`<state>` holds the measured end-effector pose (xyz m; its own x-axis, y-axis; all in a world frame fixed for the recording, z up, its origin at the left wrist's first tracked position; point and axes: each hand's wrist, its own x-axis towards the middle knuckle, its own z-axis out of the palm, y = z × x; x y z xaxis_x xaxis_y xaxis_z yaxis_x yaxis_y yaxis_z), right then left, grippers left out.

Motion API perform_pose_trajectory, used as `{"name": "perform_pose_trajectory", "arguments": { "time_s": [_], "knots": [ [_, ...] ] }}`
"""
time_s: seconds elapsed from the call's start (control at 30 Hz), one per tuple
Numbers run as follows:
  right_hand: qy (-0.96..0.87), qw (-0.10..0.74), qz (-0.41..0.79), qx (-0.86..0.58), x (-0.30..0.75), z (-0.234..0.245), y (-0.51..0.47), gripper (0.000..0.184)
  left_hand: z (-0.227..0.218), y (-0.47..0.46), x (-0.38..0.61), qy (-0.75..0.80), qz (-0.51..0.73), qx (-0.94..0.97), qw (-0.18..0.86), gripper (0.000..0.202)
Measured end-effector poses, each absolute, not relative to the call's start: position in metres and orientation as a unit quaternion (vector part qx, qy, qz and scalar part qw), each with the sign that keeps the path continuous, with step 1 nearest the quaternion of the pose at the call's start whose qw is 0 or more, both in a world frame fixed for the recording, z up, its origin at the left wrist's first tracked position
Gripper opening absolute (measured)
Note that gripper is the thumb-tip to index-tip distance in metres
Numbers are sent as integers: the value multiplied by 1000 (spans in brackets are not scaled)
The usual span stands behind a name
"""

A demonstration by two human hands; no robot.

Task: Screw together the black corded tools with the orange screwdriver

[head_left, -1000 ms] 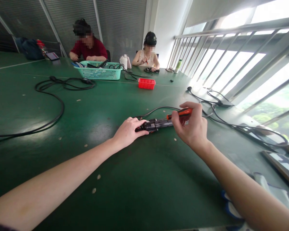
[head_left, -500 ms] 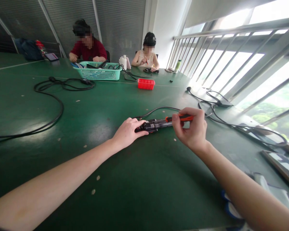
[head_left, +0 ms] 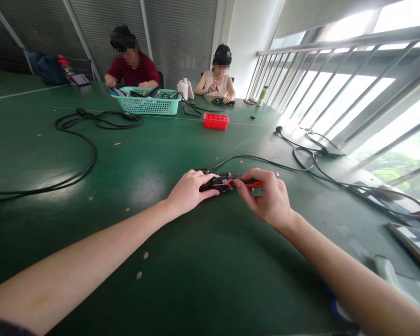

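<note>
A long, narrow black device (head_left: pixel 226 181) with a cord lies on the green table, shaped somewhat like a hair straightener. My left hand (head_left: pixel 189 189) grips its left end between thumb and fingers. Just to the right, my right hand (head_left: pixel 269 193) is closed round an orange-and-black screwdriver (head_left: pixel 254 183), held low and almost level along the device. The fingers cover part of the tool and the device's right portion, so I cannot tell whether the two touch. A black cord (head_left: pixel 245 156) runs behind the device toward the right.
A red bin (head_left: pixel 216 121) and a teal basket (head_left: pixel 150 106) of tools stand farther back. Black cables (head_left: pixel 91 144) coil at left and more cables (head_left: pixel 311 158) at right. Two people (head_left: pixel 135 70) sit across the table (head_left: pixel 154 154). A metal railing (head_left: pixel 322 70) lines the right side.
My right hand has moved left and slightly nearer to me with the screwdriver, closer to my left hand. My left hand keeps its grip. The whole view has shifted slightly.
</note>
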<state>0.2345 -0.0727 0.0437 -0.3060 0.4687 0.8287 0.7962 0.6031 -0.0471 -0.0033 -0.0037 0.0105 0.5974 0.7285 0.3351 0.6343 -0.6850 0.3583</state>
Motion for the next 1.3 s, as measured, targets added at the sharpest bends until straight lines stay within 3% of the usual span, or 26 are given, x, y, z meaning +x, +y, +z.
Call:
{"name": "perform_pose_trajectory", "arguments": {
  "time_s": [0.23,0.43,0.6,0.83,1.3],
  "knots": [
    [-779,426,-195,-416,229,46,-75,25,10,-4,-3,382,236,887,105,52],
    [-791,438,-130,-407,226,49,-77,39,10,-4,-3,387,232,886,102,51],
    [-787,406,-235,-401,229,57,-78,27,10,-3,-4,384,230,888,105,52],
    [-794,411,-183,-410,228,53,-75,35,9,-3,-4,383,232,888,104,51],
    [-672,466,-279,-504,242,65,-76,24,9,-8,-1,401,210,892,21,56]
  ]
}}
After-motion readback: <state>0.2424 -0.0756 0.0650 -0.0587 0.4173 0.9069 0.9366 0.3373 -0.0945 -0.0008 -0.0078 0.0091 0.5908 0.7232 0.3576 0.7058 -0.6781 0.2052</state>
